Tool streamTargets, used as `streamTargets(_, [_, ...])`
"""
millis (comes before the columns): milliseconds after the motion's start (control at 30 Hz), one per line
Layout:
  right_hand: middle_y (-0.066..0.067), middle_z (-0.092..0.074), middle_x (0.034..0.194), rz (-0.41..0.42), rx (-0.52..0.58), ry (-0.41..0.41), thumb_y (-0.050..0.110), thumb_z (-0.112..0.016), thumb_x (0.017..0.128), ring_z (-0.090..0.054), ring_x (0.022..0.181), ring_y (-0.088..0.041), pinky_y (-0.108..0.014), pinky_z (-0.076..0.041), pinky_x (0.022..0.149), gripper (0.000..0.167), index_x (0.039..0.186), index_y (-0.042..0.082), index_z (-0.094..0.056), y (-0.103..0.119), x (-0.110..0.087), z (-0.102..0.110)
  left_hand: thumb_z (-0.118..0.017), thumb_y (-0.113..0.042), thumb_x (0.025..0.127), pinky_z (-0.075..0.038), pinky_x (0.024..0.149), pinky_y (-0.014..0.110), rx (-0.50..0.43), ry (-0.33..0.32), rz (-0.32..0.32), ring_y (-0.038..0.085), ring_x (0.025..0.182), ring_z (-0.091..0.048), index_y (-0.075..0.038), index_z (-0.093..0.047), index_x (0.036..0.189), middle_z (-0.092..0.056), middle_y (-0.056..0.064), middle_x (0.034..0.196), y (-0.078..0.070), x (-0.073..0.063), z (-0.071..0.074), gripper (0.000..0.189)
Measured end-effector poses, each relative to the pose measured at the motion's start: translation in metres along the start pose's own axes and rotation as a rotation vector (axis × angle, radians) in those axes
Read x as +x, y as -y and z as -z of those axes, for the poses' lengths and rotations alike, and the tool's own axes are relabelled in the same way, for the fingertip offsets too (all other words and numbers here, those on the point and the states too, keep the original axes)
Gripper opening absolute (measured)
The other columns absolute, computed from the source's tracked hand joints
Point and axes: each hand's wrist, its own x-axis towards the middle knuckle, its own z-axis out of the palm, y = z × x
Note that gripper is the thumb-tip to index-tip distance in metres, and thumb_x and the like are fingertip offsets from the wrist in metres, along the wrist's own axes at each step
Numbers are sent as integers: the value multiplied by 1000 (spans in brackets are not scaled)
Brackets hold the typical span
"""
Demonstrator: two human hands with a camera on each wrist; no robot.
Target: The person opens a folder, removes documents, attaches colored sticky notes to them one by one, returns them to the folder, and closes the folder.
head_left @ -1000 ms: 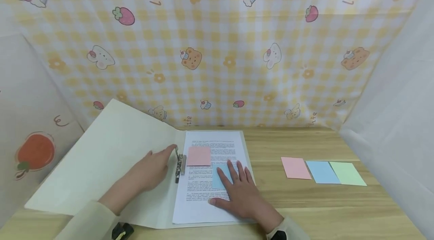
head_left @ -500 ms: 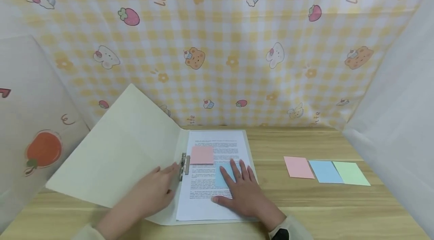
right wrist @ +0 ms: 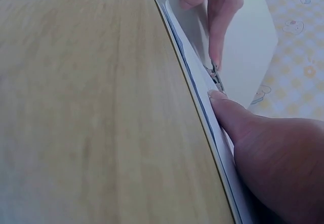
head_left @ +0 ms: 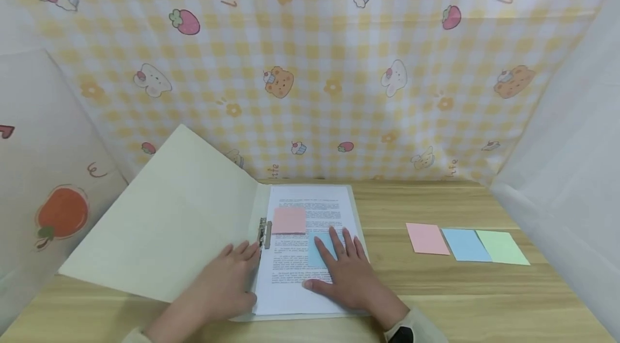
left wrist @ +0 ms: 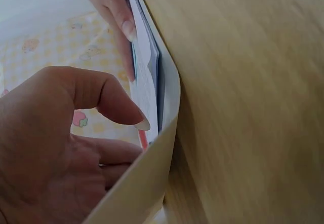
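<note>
An open cream file folder (head_left: 169, 219) lies on the table with its left cover raised at a slant. Printed sheets (head_left: 286, 300) rest on its right side, bearing a pink sticky note (head_left: 289, 220) and a blue sticky note (head_left: 316, 258). Along the spine sits a metal lever clip (right wrist: 216, 77). My left hand (head_left: 218, 285) touches the clip's lower part with extended fingertips, its thumb beside the sheets' edge in the left wrist view. Spread flat, my right hand (head_left: 347, 273) presses on the sheets and partly covers the blue note.
Right of the folder, a pink note (head_left: 427, 238), a blue note (head_left: 466, 245) and a green note (head_left: 502, 247) lie in a row on the wooden table (head_left: 436, 316). A checked curtain (head_left: 319, 63) hangs behind the table, with pale cloth at both sides.
My left hand has moved from the clip's raised lever down along the clip, and the lever no longer stands up. The left cover has risen more steeply. My right hand stays on the sheets.
</note>
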Motion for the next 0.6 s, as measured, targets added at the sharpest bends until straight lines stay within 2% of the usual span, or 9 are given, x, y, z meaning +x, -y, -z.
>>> streamTargets(333, [-16, -8, 171, -2, -13, -14, 81, -42, 89, -2, 157, -46, -64, -9, 126, 95, 162, 23, -25, 4, -3, 8, -70, -19, 68, -25, 122, 64, 73, -14, -3, 44, 149, -36, 9, -55, 138, -49, 20, 154, -6, -4, -6, 77])
streamTargets(500, [-17, -7, 171, 5, -11, -5, 81, -40, 90, -3, 157, -47, -65, -10, 125, 94, 162, 22, -24, 4, -4, 8, -69, -17, 74, -24, 122, 64, 70, 0, -5, 43, 149, -37, 9, -54, 139, -47, 21, 155, -5, -5, -6, 72])
streamTargets(600, [-18, -9, 171, 7, -10, -12, 82, -40, 90, -3, 157, -47, -65, -11, 125, 95, 162, 22, -25, 3, -5, 7, -69, -15, 81, -25, 121, 65, 46, -25, -17, 44, 149, -36, 10, -54, 139, -47, 23, 155, -4, -7, -7, 65])
